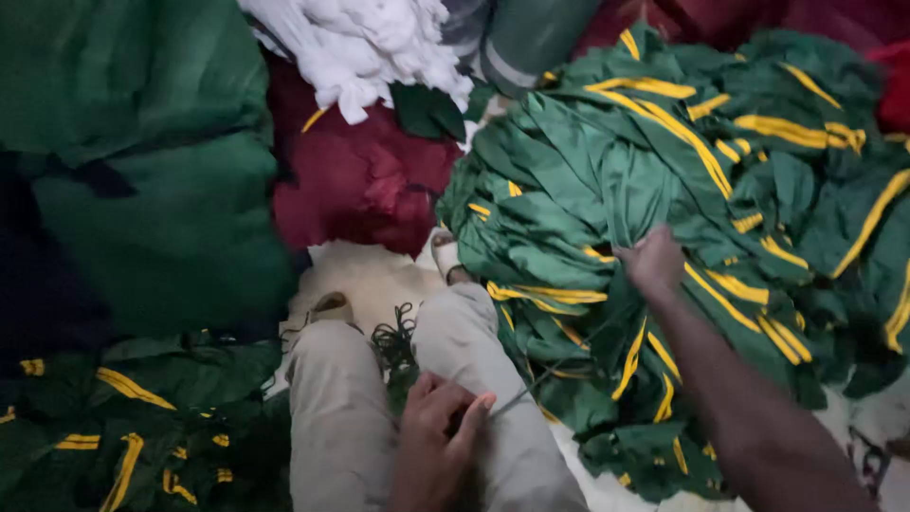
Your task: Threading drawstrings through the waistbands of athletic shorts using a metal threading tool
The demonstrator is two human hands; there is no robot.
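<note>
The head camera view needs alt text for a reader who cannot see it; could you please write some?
A seated person's right hand grips a heap of green garments with yellow stripes, while the left hand pinches a thin cord over their lap.

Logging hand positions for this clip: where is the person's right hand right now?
In the head view, the right hand is right of centre, gripping the heap of green garments with yellow stripes, beyond the person's right knee.

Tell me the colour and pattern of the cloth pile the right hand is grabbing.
Green with yellow stripes, gripped by the right hand; head view.
</note>
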